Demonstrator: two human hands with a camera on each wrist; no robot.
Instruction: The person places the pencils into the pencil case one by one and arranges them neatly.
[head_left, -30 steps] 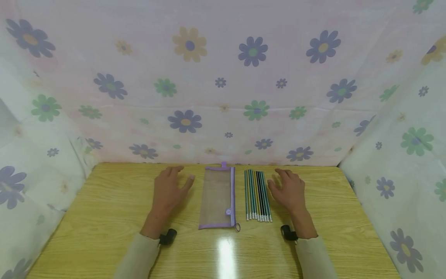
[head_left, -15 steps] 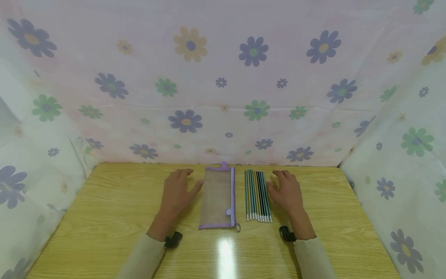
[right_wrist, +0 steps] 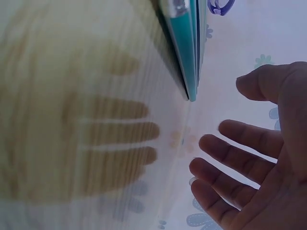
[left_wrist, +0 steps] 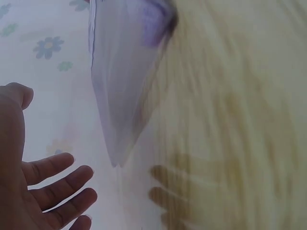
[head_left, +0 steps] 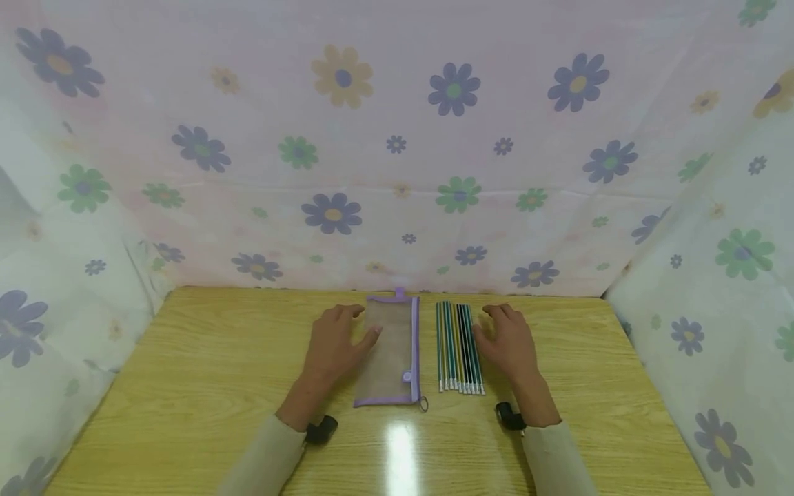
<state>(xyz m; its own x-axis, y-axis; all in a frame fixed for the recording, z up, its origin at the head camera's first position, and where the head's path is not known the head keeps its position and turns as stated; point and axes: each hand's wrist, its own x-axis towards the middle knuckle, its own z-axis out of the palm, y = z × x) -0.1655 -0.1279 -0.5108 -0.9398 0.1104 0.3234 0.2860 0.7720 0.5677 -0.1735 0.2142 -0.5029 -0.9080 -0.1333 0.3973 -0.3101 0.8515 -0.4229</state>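
Note:
A mesh zip pouch (head_left: 387,358) with purple edging lies flat in the middle of the table. To its right is a row of pencils (head_left: 459,348), green, yellow and black, their white eraser ends toward the person. My left hand (head_left: 335,344) is over the pouch's left edge, thumb overlapping the mesh in the head view; in the left wrist view its fingers (left_wrist: 62,189) are spread and hold nothing. Just right of the pencils is my right hand (head_left: 510,342), thumb beside the outermost one. Its fingers (right_wrist: 240,148) are loosely extended and empty in the right wrist view.
A wood-grain table (head_left: 205,358) runs back to a flower-print cloth (head_left: 397,138), which also hangs at both sides. A small metal ring (head_left: 424,404) hangs from the pouch's near right corner. Black wrist cameras (head_left: 322,430) sit on both wrists.
My left hand has moved right, from beside the pouch to over its left edge. The right hand has shifted slightly left toward the pencils. Pouch and pencils have stayed put.

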